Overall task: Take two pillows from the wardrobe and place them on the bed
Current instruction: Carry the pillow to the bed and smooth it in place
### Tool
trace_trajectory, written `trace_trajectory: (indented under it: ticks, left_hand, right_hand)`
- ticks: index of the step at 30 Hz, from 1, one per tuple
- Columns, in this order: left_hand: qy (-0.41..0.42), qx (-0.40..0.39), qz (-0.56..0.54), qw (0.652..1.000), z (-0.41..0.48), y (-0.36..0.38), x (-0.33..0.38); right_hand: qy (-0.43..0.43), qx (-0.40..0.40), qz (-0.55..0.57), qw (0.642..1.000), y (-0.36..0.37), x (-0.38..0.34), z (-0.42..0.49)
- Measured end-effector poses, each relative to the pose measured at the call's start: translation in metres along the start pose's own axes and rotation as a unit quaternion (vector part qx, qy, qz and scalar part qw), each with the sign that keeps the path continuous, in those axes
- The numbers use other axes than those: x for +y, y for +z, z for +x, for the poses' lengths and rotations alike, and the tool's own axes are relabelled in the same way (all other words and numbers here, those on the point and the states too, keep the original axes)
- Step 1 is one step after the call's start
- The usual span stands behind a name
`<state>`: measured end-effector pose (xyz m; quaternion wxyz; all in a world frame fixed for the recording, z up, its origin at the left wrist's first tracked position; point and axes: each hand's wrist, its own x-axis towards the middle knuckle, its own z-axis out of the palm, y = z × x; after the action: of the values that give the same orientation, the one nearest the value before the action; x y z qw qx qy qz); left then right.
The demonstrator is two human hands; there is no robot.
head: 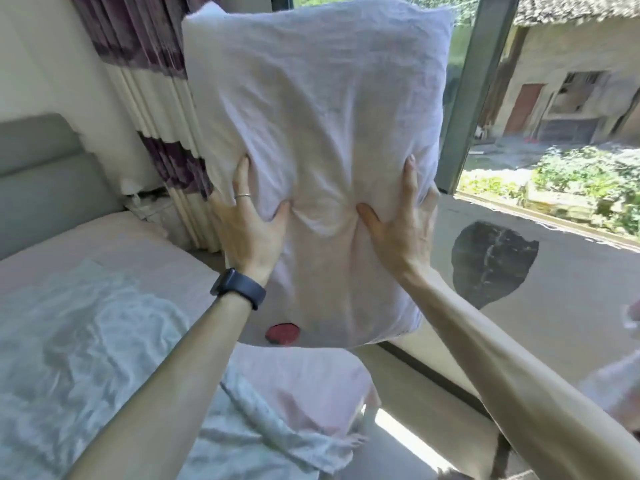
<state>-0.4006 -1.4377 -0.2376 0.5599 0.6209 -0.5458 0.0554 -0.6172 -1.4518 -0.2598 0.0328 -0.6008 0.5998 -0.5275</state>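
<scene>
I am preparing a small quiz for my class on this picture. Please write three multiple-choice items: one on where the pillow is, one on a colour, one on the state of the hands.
1. Where is the pillow relative to the bed?
A. lying flat on it
B. held up in the air beside it, before the window
C. tucked under its blanket

2. What colour is the watch band on the left wrist?
A. black
B. red
C. yellow

3. How do the left hand and the right hand meet the pillow?
A. only the left grips it
B. both grip it, one at each side
C. neither touches it

Answers: 1 B, it hangs upright with the glass behind it; 2 A, the band is plainly black; 3 B, both thumbs dig into its front.
</scene>
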Motion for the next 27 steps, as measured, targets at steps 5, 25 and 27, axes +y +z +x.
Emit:
trace_trajectory:
  ticks: [5,25,27]
  left_hand:
    - [-0.037,-0.004,0.013,0.999,0.051,0.059,-0.032]
    - [-0.26,0.14,0.199,0.935,0.154,0.267,-0.157]
    - [-0.276,0.155,0.207,0.926,0.164,0.276,-0.167]
  right_hand:
    - [-0.007,-0.017,0.032,0.999,0.067,0.029,0.065]
    - [-0.107,-0.328,0.147,0.927,0.374,0.127,0.282]
    - [-0.113,-0.354,0.16,0.915,0.396,0.124,0.295]
